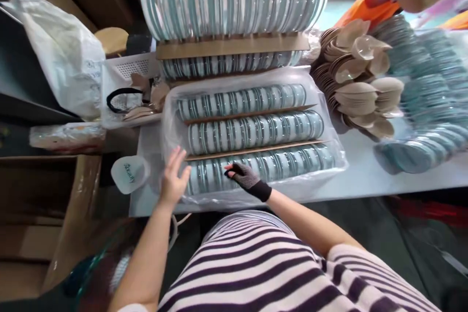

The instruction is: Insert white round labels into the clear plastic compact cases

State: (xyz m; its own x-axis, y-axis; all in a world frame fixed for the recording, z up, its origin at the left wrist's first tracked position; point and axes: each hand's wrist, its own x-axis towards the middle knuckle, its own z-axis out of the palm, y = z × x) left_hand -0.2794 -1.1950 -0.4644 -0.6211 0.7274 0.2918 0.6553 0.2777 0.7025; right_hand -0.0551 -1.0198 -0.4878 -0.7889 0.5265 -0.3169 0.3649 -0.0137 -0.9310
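Note:
A clear plastic bag (329,156) lies on the white table (365,175) and holds three rows of round teal-and-white discs (252,126) split by cardboard strips. My left hand (173,178) is bare, fingers spread, resting against the bag's left end. My right hand (245,178) wears a dark fingerless glove and pinches at the nearest row of discs through the bag's front. More rows of the same discs (234,7) are stacked behind on cardboard.
A pile of beige cardboard pieces (360,83) and loose bagged discs (427,102) lie to the right. A white basket (127,73) and a white plastic bag (62,53) sit at the left. An open carton (47,214) stands below left, a single white lid (129,173) beside it.

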